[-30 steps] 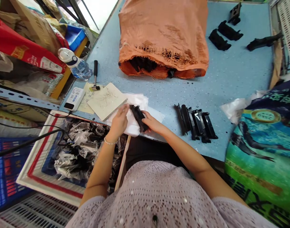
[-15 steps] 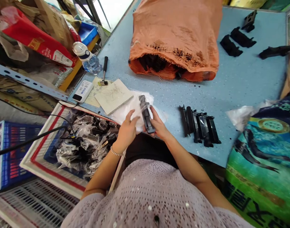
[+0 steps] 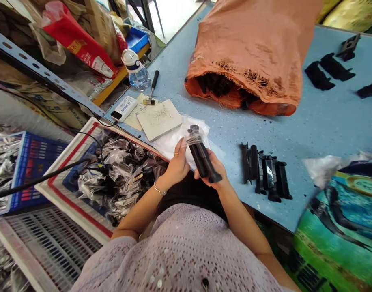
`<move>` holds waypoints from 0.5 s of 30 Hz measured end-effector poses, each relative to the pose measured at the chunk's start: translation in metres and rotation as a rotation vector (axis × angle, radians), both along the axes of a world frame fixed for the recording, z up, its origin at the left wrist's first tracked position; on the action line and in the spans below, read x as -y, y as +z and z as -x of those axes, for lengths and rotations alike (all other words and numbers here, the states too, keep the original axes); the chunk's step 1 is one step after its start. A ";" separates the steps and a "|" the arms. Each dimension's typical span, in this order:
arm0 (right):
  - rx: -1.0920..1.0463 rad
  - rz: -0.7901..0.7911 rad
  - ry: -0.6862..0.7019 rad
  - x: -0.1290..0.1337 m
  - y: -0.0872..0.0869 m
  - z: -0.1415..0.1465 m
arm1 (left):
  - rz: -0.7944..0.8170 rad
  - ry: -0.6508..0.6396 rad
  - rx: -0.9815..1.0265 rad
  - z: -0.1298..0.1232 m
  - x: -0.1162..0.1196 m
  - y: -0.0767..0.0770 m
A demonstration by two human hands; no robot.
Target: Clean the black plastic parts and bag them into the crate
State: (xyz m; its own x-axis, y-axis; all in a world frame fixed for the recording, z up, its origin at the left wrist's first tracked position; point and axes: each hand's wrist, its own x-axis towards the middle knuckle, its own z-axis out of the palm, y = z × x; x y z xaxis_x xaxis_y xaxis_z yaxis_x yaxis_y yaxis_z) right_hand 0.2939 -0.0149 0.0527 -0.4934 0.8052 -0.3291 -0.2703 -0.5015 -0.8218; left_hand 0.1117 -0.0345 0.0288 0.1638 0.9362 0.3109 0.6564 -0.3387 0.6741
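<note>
A blue speckled table point(image 3: 234, 121) fills the middle. At left, 1 perforated metal rail point(image 3: 46, 69) slants past a yellow shelf edge point(image 3: 109, 87); bright light falls on the pale floor point(image 3: 170, 16) beyond.

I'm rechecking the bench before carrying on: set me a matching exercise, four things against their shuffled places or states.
1. black-handled hammer
2. orange woven sack
3. white rectangular device with a black end
4. black part with clear plastic at one end

A. held in the right hand
B. at the table edge, near the red-striped white basket
C. head on the yellowish paper
D. mouth open, dark things inside

Pairs: 1-C, 2-D, 3-B, 4-A
</note>
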 end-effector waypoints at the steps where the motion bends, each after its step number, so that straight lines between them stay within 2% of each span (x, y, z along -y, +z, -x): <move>1: 0.007 0.021 -0.015 -0.003 -0.001 0.001 | -0.021 -0.010 -0.022 -0.002 0.001 -0.004; 3: 0.138 -0.009 -0.099 -0.010 -0.007 0.001 | -0.071 -0.074 -0.068 -0.008 0.004 -0.010; 5: 0.365 -0.153 -0.163 -0.015 -0.014 -0.001 | -0.097 -0.214 -0.103 -0.014 0.007 -0.010; 7: 0.573 -0.340 -0.158 -0.013 -0.020 -0.001 | -0.083 -0.344 -0.105 -0.017 0.009 -0.002; 9: 0.683 -0.465 -0.132 -0.004 -0.022 0.001 | -0.075 -0.395 -0.081 -0.012 0.015 0.016; 11: 0.643 -0.485 -0.103 0.009 -0.020 0.004 | -0.075 -0.378 -0.067 0.000 0.028 0.043; 12: 0.553 -0.456 -0.037 0.015 -0.017 0.005 | -0.063 -0.361 -0.062 0.009 0.036 0.056; 14: 0.284 -0.344 0.228 0.022 -0.011 0.002 | 0.034 -0.313 -0.050 0.036 0.055 0.078; 15: 0.155 -0.278 0.367 0.022 -0.008 0.000 | 0.119 -0.261 -0.049 0.053 0.064 0.083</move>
